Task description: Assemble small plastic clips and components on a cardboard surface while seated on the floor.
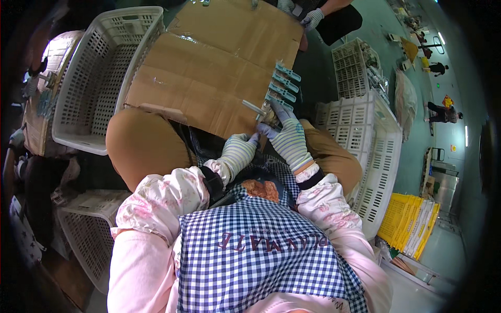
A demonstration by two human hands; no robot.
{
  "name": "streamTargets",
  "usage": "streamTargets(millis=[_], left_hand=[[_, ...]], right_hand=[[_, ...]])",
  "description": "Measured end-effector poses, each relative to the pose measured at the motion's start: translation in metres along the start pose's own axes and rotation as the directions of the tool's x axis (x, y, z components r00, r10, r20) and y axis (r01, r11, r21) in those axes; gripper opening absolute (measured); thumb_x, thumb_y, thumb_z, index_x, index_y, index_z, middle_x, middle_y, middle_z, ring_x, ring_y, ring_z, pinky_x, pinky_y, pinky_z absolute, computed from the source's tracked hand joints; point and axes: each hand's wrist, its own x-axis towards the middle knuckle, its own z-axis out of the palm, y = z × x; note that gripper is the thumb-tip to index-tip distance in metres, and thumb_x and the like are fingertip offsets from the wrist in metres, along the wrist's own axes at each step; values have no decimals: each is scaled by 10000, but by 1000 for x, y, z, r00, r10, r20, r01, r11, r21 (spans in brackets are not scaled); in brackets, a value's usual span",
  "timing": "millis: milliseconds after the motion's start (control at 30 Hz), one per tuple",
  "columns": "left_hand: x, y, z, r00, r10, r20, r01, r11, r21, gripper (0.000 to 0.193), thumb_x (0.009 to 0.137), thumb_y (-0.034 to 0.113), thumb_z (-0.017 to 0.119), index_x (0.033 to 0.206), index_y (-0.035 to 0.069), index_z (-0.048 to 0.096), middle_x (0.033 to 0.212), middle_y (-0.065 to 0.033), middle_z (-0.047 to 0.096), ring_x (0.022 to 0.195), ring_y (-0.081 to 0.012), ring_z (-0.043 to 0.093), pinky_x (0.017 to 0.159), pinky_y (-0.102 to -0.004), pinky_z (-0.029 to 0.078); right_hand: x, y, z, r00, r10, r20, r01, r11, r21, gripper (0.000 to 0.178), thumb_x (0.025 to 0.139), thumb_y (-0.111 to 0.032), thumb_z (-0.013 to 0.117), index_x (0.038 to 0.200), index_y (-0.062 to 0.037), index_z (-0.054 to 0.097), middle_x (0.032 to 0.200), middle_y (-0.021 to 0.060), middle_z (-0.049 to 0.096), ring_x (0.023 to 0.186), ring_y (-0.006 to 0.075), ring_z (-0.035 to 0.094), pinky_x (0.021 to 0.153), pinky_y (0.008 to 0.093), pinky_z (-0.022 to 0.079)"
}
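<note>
In a striped knit glove, my right hand (289, 142) is closed around a small shiny, brownish piece (270, 116) at the near right edge of a cardboard sheet (209, 68). A short pale rod (253, 108) sticks out to the left beside it. My left hand (238, 155), gloved alike, is just below, its fingers pressed together by my right fingertips; what they pinch, if anything, is hidden. Several teal plastic clips (284, 86) lie in a row along the cardboard's right edge, just beyond my right hand.
White plastic crates stand at the left (104, 78), lower left (94, 229) and right (365, 151). A filled crate (357, 68) is farther right. Yellow and white crates (407, 224) are stacked at the lower right. Another person's gloved hand (313, 19) is across the cardboard.
</note>
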Motion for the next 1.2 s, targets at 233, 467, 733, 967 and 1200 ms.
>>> streamTargets(millis=[233, 467, 733, 967, 1200], left_hand=[[-7, 10, 2, 999, 44, -6, -44, 999, -31, 409, 1005, 361, 592, 1070, -24, 717, 846, -114, 739, 733, -165, 654, 703, -309, 508], [13, 2, 1, 981, 193, -3, -193, 980, -39, 440, 999, 413, 584, 1056, 1, 726, 755, -99, 705, 703, -173, 652, 683, -320, 499], [4, 51, -6, 974, 221, 41, -223, 974, 40, 414, 1013, 391, 588, 1030, -1, 721, 702, -53, 674, 585, -117, 601, 560, -262, 480], [14, 102, -36, 780, 626, 8, -604, 749, 273, 467, 985, 438, 597, 968, -16, 706, 879, -151, 724, 784, -269, 682, 726, -370, 531], [41, 96, -36, 662, 652, 370, -545, 79, 835, 446, 1000, 435, 448, 1028, 68, 699, 1051, -159, 720, 1015, -361, 663, 927, -474, 472]], right_hand=[[1, -2, -7, 993, -106, 46, 112, 980, -167, 661, 811, -284, 750, 1389, -44, 538, 1316, 234, 581, 1160, 407, 581, 1014, 449, 464], [-1, -19, -24, 975, -133, 180, 178, 946, -270, 752, 728, -182, 735, 1422, -44, 478, 1323, 226, 571, 1168, 413, 565, 1023, 463, 451], [8, 13, -8, 980, -196, 45, 201, 962, -186, 773, 674, -83, 797, 1389, -98, 505, 1255, 178, 619, 1138, 384, 594, 984, 444, 485], [16, 3, -19, 988, -107, 108, 123, 980, -155, 643, 742, -222, 810, 1326, -126, 558, 1174, 160, 669, 1090, 368, 633, 944, 441, 507], [24, 22, -19, 985, -154, 81, 160, 985, -72, 428, 863, -260, 687, 1258, -107, 622, 1174, 167, 676, 1076, 380, 639, 935, 448, 513]])
